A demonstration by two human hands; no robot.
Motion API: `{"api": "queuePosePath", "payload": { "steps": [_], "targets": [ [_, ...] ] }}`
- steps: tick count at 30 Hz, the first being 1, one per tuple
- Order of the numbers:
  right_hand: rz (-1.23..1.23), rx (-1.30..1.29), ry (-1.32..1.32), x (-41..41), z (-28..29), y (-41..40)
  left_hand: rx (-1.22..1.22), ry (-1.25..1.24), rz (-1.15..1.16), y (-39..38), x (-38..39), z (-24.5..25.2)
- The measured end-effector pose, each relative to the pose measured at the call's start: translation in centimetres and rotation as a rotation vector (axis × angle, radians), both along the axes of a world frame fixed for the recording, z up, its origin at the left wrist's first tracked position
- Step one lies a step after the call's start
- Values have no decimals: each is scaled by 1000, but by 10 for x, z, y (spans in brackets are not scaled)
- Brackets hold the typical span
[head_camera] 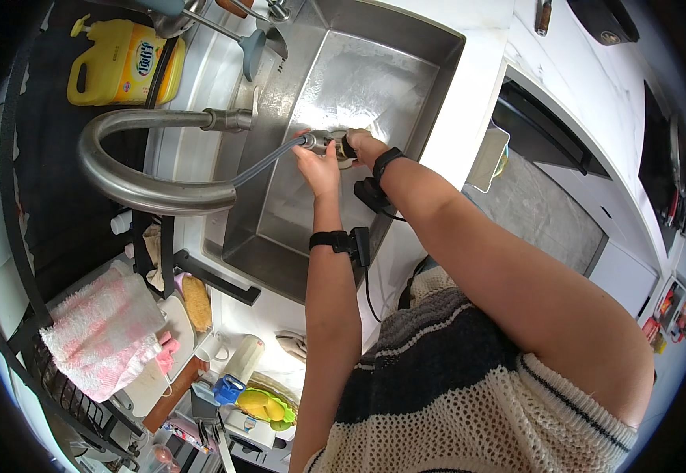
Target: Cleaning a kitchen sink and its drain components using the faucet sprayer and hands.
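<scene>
My left hand (pixel 320 170) is closed around the metal pull-out spray head (pixel 317 141) of the kitchen faucet, over the sink. A grey hose (pixel 269 161) runs from the head back into the curved faucet neck (pixel 157 198). Right beside it, my right hand (pixel 365 146) grips a small round item with a dark band (pixel 348 148); its exact kind is partly hidden by the fingers. Below both hands lies the wet floor of the stainless steel sink (pixel 372 77). Each wrist wears a black strap with a small cabled device.
A yellow detergent jug (pixel 124 62) stands behind the faucet. Grey-headed utensils (pixel 252 54) hang over the sink's far corner. A pink-and-white towel (pixel 106 331) drapes over a black rack at left, near a brown sponge (pixel 196 303) and a white mug (pixel 210 349). White countertop (pixel 458 124) borders the sink.
</scene>
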State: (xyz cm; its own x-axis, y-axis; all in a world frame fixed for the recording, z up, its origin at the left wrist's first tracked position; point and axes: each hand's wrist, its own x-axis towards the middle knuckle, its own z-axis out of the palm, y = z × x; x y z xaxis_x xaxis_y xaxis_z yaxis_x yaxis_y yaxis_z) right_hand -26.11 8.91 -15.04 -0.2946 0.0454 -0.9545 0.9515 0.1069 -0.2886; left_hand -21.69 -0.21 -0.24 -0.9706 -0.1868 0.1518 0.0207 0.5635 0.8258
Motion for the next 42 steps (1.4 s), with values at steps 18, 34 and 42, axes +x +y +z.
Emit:
{"api": "queuePosePath", "payload": {
  "steps": [18, 34, 42],
  "targets": [
    [-189, 85, 21, 6, 62, 3, -27, -15, 7, -3, 2, 1],
    [-206, 21, 54, -1, 70, 12, -18, -11, -5, 1, 1, 1],
    [-201, -4, 94, 6, 57, 11, -15, -14, 2, 1, 0, 1]
  ]
}}
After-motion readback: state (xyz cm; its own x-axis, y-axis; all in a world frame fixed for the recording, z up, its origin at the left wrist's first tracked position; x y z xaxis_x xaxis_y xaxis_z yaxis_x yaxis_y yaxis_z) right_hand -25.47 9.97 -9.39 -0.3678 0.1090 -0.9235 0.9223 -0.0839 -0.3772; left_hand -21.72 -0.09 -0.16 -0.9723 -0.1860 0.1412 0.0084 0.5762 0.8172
